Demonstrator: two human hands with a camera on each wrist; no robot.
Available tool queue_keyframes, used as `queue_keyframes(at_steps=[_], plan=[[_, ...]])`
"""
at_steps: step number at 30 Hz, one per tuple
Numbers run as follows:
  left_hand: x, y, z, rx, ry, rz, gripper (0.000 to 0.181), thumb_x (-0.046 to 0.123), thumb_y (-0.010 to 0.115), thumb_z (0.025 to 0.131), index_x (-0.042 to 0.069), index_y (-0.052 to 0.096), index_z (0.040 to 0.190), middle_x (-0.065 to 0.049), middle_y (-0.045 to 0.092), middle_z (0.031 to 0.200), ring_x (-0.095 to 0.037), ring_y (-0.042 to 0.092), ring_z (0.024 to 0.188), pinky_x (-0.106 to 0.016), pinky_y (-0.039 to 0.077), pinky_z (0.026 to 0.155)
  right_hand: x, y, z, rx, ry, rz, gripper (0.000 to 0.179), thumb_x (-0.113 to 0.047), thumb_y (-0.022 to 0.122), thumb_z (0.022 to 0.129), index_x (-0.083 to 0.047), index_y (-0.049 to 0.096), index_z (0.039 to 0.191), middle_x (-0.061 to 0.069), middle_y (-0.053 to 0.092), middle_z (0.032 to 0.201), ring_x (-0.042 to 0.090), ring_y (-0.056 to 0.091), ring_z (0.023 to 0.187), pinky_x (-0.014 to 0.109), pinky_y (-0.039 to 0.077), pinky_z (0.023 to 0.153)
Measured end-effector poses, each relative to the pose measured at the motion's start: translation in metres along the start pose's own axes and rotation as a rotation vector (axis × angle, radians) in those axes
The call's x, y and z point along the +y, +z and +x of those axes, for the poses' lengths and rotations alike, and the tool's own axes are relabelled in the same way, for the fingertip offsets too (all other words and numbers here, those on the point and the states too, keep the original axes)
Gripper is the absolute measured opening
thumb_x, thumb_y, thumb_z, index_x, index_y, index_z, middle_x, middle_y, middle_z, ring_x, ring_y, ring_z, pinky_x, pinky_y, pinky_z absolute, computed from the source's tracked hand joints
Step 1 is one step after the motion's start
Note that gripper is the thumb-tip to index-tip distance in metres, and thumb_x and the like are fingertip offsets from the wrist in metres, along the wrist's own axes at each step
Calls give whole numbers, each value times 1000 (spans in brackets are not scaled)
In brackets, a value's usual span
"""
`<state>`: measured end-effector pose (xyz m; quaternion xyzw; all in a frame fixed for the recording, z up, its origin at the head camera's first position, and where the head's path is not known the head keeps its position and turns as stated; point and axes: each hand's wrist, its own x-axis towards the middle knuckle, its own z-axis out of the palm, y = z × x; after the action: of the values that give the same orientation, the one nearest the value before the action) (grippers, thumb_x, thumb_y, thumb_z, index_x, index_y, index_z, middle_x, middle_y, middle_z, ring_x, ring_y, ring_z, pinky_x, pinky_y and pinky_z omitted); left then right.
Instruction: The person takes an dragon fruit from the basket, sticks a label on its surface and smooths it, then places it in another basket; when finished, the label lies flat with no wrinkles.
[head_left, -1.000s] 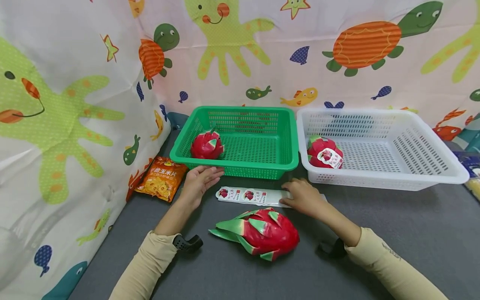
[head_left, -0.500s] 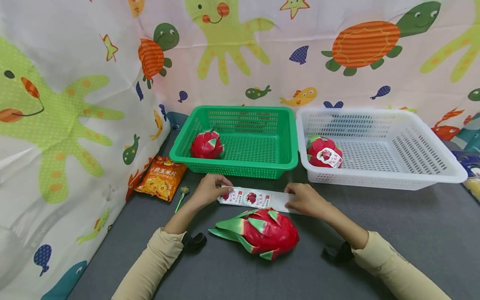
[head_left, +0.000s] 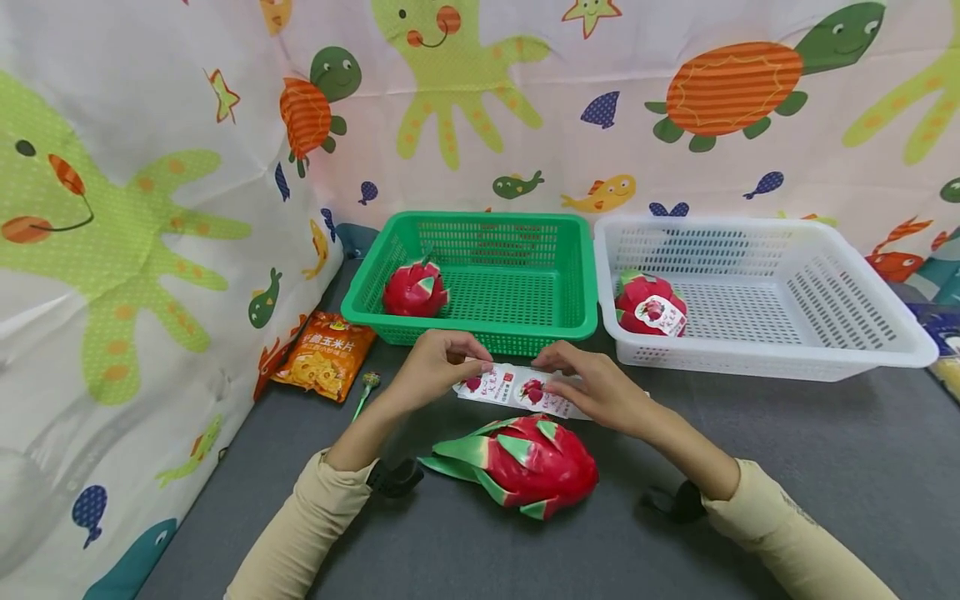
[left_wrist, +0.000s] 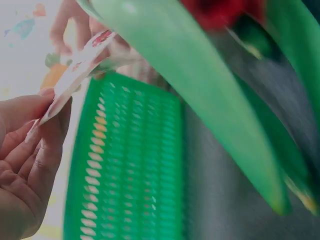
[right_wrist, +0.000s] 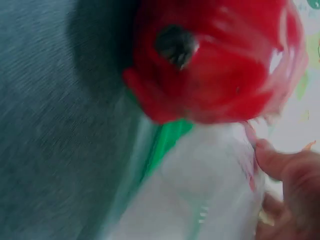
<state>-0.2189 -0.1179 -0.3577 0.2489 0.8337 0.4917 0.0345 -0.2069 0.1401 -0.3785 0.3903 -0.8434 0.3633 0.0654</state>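
Observation:
A strip of dragon fruit label stickers point(head_left: 508, 385) is raised in front of the green basket. My left hand point(head_left: 435, 371) pinches its left end between thumb and fingers, as the left wrist view shows with the strip point(left_wrist: 75, 75). Farther along, my right hand point(head_left: 603, 392) pinches the strip too, thumb on the printed face in the right wrist view. Whether any sticker is lifting from the backing cannot be made out. Just below the strip, a large red dragon fruit point(head_left: 540, 467) with green leaf tips lies on the dark table, pointing left.
The green basket point(head_left: 577, 325) holds one dragon fruit point(head_left: 415, 289). In the white basket point(head_left: 750, 354) sits another dragon fruit point(head_left: 648, 304) bearing a sticker. An orange snack packet point(head_left: 326, 357) and a thin green stem point(head_left: 367, 390) lie left; a patterned curtain stands behind.
My left hand has come from the green basket's front edge to grip the strip, uncovering the green stem. Both hands and the strip have risen, and the right hand has shifted left along it.

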Motion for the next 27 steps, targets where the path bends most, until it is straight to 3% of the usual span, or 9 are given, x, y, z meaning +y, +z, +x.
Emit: queue_keyframes(at_steps=[4, 7, 10, 14, 17, 23, 27], plan=[[15, 2, -1, -9, 29, -38, 10, 15, 68, 83, 6, 70, 86, -10, 67, 77, -17, 54, 52, -25, 44, 48, -5, 1, 3, 42, -54, 12, 43, -7, 71, 78, -7, 55, 117, 8, 60, 114, 20, 56, 107, 39, 50, 90], [19, 2, -1, -14, 25, -65, 11, 14, 68, 83, 4, 70, 88, -11, 68, 79, -18, 54, 51, -25, 43, 47, -6, 2, 0, 82, -71, 108, 40, -1, 70, 77, -5, 56, 114, 9, 64, 106, 17, 61, 97, 35, 52, 84], [18, 2, 0, -20, 0, -121, 12, 12, 68, 83, 1, 69, 89, -14, 68, 80, -19, 55, 53, -25, 45, 49, -6, 2, -2, 141, -141, 169, 37, 3, 70, 75, -3, 61, 110, 8, 67, 96, 13, 63, 84, 27, 53, 79], [13, 2, 2, -29, -53, -204, 14, 10, 68, 82, -1, 69, 90, -14, 68, 80, -18, 59, 56, -26, 50, 54, -2, 2, -2, 197, -229, 209, 31, 6, 71, 72, -2, 67, 102, 8, 69, 90, 10, 63, 79, 17, 52, 79], [8, 3, 4, -23, -78, -233, 15, 10, 68, 82, -2, 69, 91, -13, 69, 79, -15, 60, 57, -27, 52, 56, -1, 2, -3, 228, -221, 227, 26, 7, 71, 72, -4, 69, 96, 8, 70, 88, 9, 64, 81, 15, 50, 79], [-7, 5, 6, 34, -96, -194, 15, 10, 69, 82, -2, 69, 90, -14, 68, 76, -17, 60, 58, -26, 51, 54, -4, 1, -6, 282, -196, 176, 28, 10, 72, 69, -7, 69, 91, 10, 66, 98, 14, 57, 101, 13, 45, 89], [-21, 4, 7, 74, -131, -150, 14, 10, 70, 80, -1, 70, 89, -16, 69, 76, -25, 61, 60, -25, 50, 53, -10, -5, -6, 333, -169, 135, 28, 9, 73, 68, -9, 70, 89, 6, 64, 93, 15, 51, 101, 14, 42, 89]])
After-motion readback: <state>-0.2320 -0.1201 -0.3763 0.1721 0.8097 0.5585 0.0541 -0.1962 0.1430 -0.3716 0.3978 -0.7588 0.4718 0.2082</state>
